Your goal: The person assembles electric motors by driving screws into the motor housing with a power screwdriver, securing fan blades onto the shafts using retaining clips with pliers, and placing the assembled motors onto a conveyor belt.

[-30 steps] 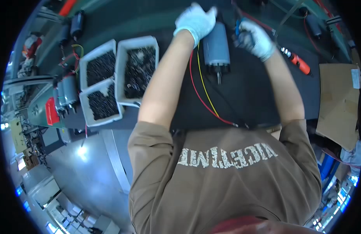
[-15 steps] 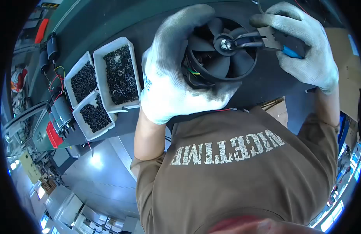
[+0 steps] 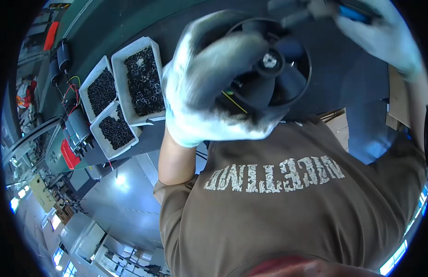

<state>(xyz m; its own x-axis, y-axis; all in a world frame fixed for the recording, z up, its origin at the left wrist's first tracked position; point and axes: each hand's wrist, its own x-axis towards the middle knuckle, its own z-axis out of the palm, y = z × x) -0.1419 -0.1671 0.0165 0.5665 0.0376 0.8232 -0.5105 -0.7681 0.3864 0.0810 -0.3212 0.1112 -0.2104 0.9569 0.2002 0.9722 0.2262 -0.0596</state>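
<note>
My left hand (image 3: 195,106), in a smudged white glove, grips a black round fan (image 3: 297,87) by its housing. The fan faces up toward me, with the metal shaft end at the middle of its hub. My left thumb or finger lies across the near blades, smeared by motion. A yellow wire shows beside the housing. Up at the top right, my gloved right hand (image 3: 385,41) is closed around pliers (image 3: 355,14) with a blue handle. Their dark jaws are blurred and apart from the hub.
Three white bins stand to the left: a large bin (image 3: 116,69) of black rings and two smaller bins (image 3: 86,99) (image 3: 99,141) of small black parts. Motors (image 3: 77,122) with coloured wires lie beyond them, near a red piece (image 3: 69,154). Cardboard (image 3: 398,99) is at the right.
The pliers' tips have left the fan hub; my right hand has carried them up and to the right. A left-hand finger has moved over the blades, and the fan has shifted slightly down.
</note>
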